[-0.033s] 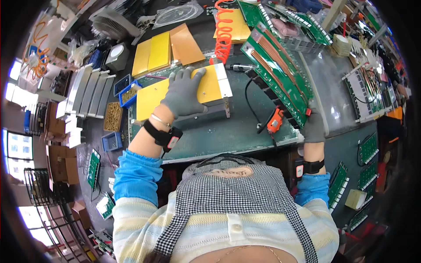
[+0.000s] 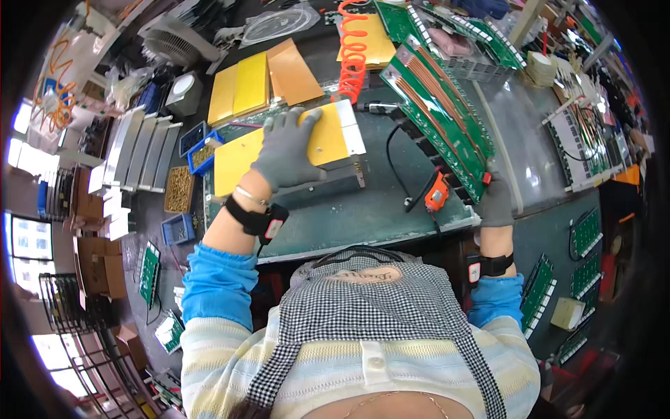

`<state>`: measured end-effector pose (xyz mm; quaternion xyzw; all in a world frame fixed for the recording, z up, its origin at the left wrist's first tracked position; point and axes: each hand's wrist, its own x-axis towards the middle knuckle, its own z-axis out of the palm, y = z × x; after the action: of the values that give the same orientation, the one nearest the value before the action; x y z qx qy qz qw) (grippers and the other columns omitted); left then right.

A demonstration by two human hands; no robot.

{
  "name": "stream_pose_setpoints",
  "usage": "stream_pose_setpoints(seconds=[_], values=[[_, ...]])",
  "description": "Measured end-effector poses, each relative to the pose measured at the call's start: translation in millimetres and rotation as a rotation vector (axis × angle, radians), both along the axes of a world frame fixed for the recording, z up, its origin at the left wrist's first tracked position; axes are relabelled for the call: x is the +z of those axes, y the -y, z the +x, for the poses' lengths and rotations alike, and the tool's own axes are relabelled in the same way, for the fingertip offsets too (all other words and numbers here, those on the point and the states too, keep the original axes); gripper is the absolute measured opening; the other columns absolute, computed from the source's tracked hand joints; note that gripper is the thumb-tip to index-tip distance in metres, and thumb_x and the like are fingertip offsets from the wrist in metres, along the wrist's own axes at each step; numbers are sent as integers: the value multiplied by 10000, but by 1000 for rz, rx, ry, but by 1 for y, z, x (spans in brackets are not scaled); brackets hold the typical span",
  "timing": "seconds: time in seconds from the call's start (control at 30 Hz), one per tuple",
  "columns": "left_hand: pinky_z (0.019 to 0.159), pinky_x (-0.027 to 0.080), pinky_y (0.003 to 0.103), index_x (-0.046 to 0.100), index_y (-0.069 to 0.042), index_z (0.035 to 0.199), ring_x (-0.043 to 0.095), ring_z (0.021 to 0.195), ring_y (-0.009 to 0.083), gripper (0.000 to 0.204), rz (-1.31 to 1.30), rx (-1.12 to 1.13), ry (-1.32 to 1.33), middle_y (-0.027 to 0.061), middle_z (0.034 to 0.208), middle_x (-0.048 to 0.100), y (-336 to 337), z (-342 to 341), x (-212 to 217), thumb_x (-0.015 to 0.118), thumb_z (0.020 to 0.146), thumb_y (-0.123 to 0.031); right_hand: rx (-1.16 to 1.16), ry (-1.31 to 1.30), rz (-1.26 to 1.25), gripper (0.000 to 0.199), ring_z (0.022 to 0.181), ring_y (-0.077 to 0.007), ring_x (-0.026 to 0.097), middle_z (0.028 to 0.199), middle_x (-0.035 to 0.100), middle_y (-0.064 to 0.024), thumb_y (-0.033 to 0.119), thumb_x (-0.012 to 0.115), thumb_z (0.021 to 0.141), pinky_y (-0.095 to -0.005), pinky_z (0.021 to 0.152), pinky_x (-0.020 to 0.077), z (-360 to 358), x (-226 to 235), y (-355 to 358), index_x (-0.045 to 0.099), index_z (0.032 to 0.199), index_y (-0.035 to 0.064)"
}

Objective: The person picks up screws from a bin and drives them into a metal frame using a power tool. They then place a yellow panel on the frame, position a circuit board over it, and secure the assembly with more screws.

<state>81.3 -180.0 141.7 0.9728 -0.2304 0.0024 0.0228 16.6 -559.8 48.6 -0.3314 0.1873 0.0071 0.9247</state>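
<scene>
Head view. The left hand (image 2: 287, 150), in a grey knit glove, lies flat with fingers spread on a yellow sheet (image 2: 279, 150) that covers a rectangular metal block (image 2: 335, 174) near the middle of the dark green desk (image 2: 349, 216); its grip is apart, pressing rather than clasping. The sheet is smooth and matt, and a white strip runs along its right end. The right hand (image 2: 494, 202), also grey-gloved, has its grip clamped on the lower end of a long green circuit board (image 2: 436, 115), which is ribbed with copper-coloured strips and stands tilted at the desk's right edge.

A blue tray (image 2: 202, 150) left of the block holds small brass-coloured parts. More flat yellow and tan sheets (image 2: 262, 80) lie beyond the block. An orange coiled hose (image 2: 352, 52) hangs down at the far side.

Bare desk surface lies between the block and the near edge; an orange-handled tool (image 2: 437, 192) with a black cable rests there, just beside the board.
</scene>
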Motion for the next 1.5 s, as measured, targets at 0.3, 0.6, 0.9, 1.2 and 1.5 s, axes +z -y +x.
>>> stream_pose_setpoints(seconds=[0.3, 0.6, 0.9, 1.2, 1.5], values=[[1035, 304, 403, 325, -9, 1320, 369, 1225, 362, 1000, -409, -65, 36, 197, 1299, 391, -80, -18, 28, 808, 465, -193, -159, -287, -71, 300, 755, -231, 650, 929, 665, -76, 311, 560, 892, -414, 635, 538, 16, -18, -96, 597, 1049, 58], [1047, 282, 354, 293, 12, 1345, 385, 1241, 319, 1072, -634, -74, 31, 201, 1306, 394, -141, -20, 23, 845, 486, -318, 114, -180, 185, 314, 722, -221, 663, 868, 673, -98, 328, 496, 920, -360, 616, 559, 41, 13, -181, 582, 1035, 48], [1033, 271, 464, 350, -41, 1322, 366, 1205, 395, 985, -509, -48, 98, 232, 1281, 390, -110, -20, 24, 782, 492, -351, 190, -163, 278, 314, 683, -252, 663, 814, 661, -124, 320, 460, 923, -348, 534, 565, 46, 79, -206, 567, 1047, 53], [1048, 144, 595, 379, -121, 1335, 318, 1250, 398, 911, -208, 42, -64, 230, 1302, 379, -24, -7, 7, 732, 573, -474, 236, 38, -32, 372, 875, -300, 648, 1079, 607, -196, 221, 479, 910, -421, 732, 566, 58, 80, -143, 501, 1216, 11], [1067, 92, 579, 406, -66, 1334, 222, 1330, 396, 840, -70, -3, -186, 223, 1397, 321, -6, -15, -15, 661, 666, -507, 338, 60, -302, 424, 949, -272, 627, 1138, 588, -173, 230, 520, 898, -396, 826, 533, 82, 78, -135, 475, 1237, -20]])
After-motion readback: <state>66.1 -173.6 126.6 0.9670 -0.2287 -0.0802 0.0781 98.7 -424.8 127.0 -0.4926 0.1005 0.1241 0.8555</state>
